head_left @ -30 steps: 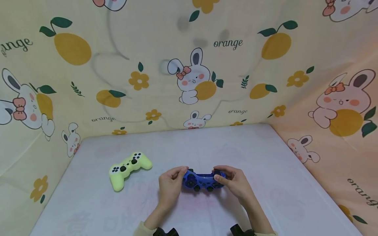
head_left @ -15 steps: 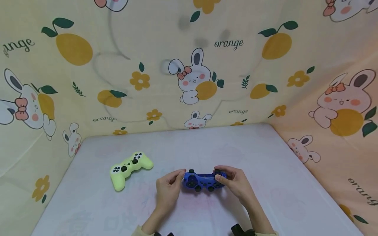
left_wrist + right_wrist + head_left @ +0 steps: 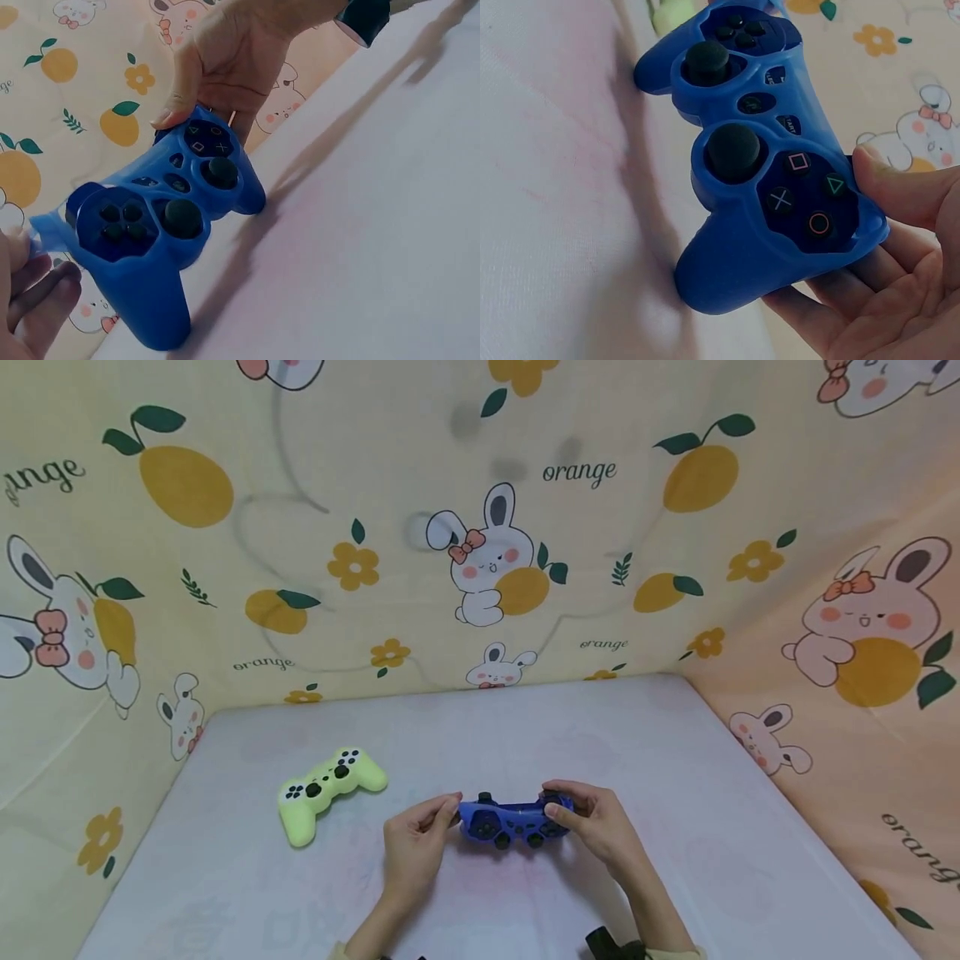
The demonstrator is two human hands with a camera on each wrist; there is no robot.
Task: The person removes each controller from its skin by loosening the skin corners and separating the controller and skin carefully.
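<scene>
A dark game controller (image 3: 784, 199) in a blue silicone cover (image 3: 142, 296) is held over the table in front of me, its buttons and sticks facing me. With thumb and fingers my right hand (image 3: 600, 827) grips its right end. My left hand (image 3: 414, 847) pinches the cover's edge at the left end. In the left wrist view a strip of blue silicone stretches outward from the controller's shoulder to those fingertips. Openings in the cover show the direction pad, symbol buttons and black sticks (image 3: 182, 218).
A pale yellow-green game controller (image 3: 324, 787) lies on the white table (image 3: 675, 777), left of and behind the hands. Fabric walls (image 3: 405, 443) printed with rabbits and oranges stand along the back and both sides.
My left hand has moved left, away from the controller's end, with the cover's edge between its fingertips. The right hand stays nearly still, and the yellow-green controller has not moved.
</scene>
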